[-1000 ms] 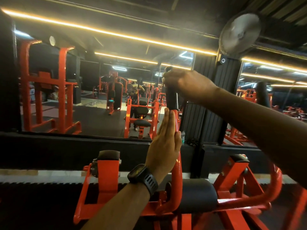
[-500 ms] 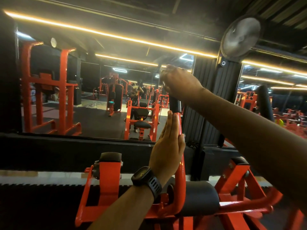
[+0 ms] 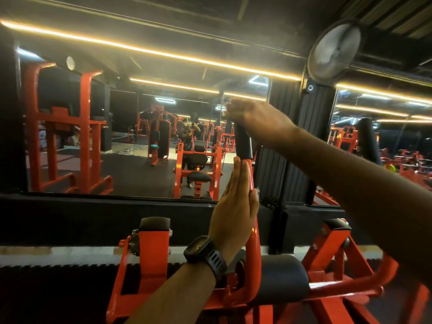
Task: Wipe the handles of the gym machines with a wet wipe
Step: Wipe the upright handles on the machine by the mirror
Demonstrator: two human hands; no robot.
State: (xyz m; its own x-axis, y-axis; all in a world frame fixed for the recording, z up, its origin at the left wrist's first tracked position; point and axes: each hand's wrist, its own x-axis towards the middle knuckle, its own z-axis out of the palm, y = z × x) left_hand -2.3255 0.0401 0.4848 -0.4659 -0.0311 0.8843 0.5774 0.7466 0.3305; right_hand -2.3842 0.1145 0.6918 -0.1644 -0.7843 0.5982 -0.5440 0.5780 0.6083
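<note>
A dim gym is seen, with a wide mirror wall (image 3: 140, 164) filling the left and centre of the frame, lit strips above it, and a round fan (image 3: 336, 47) mounted at the upper right. Across the lower part of the frame an orange machine (image 3: 149, 265) is spread, with a black pad (image 3: 280, 277) at lower centre. From beside that pad an orange upright bar (image 3: 256, 242) is carried up to the middle of the frame, where it is capped by the black grip (image 3: 243, 143), the handle to be wiped. The long axis of the grip is nearly vertical, its top leaning slightly toward the left of the frame. The top end of the grip is covered by the right hand (image 3: 254, 120), which is brought in from the right edge; its fingers are curled over the grip, though their tips are hidden behind it. No wet wipe can be made out with certainty; it is judged to be under that palm. The left hand (image 3: 233, 213), with a dark watch (image 3: 203, 251) at the wrist, is laid flat against the left side of the bar, fingers straight and pressed together, the tips just under the lower end of the grip. The uncovered length of the grip thus lies directly below the right fingers, so a downward stroke along the axis is called for, and the right hand is the nearer one for it.
</note>
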